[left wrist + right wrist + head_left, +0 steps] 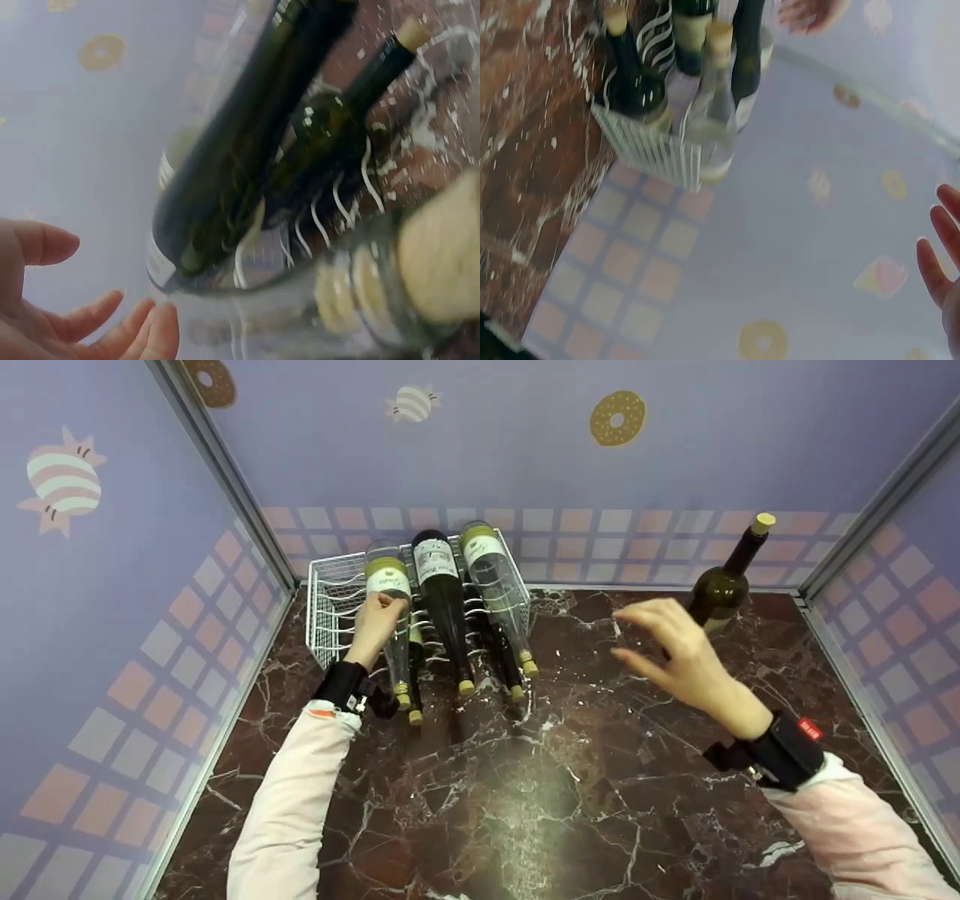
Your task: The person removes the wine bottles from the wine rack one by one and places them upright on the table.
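A white wire rack (313, 611) holds several corked wine bottles in two layers, necks toward the person. My left hand (379, 619) is at the clear bottle (396, 667) with a yellow-green and white label, on the rack's left. In the left wrist view, the thumb and fingers of that hand (97, 326) are spread apart near this bottle's body. Beside it lie a dark bottle (446, 607) and another clear bottle (499, 589). My right hand (675, 652) is raised with thumb and fingers apart, in front of an upright dark green bottle (718, 591), holding nothing.
Two dark bottles lie in the lower layer, one neck (416, 690) at left and one (504, 656) at right. Purple patterned walls (510, 457) enclose the dark red marbled table (555, 795) at the back and sides.
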`<act>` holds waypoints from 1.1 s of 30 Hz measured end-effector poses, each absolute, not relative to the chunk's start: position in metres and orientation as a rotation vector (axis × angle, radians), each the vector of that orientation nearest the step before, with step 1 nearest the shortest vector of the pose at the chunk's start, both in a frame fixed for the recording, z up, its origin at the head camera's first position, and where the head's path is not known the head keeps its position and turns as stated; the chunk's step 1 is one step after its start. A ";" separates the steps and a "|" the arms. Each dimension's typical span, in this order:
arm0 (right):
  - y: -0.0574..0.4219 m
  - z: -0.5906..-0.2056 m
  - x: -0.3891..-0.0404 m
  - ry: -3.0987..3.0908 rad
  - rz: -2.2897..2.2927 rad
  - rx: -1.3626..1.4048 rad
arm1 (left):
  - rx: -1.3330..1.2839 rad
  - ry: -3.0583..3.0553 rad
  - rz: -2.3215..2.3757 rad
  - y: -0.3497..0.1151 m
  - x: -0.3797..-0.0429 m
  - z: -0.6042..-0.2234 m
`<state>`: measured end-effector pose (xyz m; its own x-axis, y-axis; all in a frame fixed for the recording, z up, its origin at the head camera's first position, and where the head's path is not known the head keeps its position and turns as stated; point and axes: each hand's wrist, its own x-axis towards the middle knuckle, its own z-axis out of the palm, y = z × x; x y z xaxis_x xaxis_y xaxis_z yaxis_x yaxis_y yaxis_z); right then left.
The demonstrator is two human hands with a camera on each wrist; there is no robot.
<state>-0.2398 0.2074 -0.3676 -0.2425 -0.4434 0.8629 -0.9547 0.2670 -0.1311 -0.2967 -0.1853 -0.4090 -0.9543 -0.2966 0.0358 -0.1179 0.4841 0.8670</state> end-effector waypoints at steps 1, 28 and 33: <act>0.204 -0.369 -0.235 -1.807 0.890 1.296 | 0.369 -2.571 -1.395 -0.187 -0.299 -0.410; 0.196 -0.360 -0.191 -1.768 0.821 1.376 | 0.645 -2.796 -1.022 -0.200 -0.356 -0.443; 0.199 -0.360 -0.189 -1.768 0.830 1.380 | 0.626 -2.907 -1.054 -0.193 -0.348 -0.432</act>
<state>-0.1890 0.1990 -0.3599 -0.1549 -0.5021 0.8508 -0.9753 0.2151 -0.0507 -0.3478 -0.1925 -0.4321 -0.9211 -0.3616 -0.1445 -0.3702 0.6980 0.6129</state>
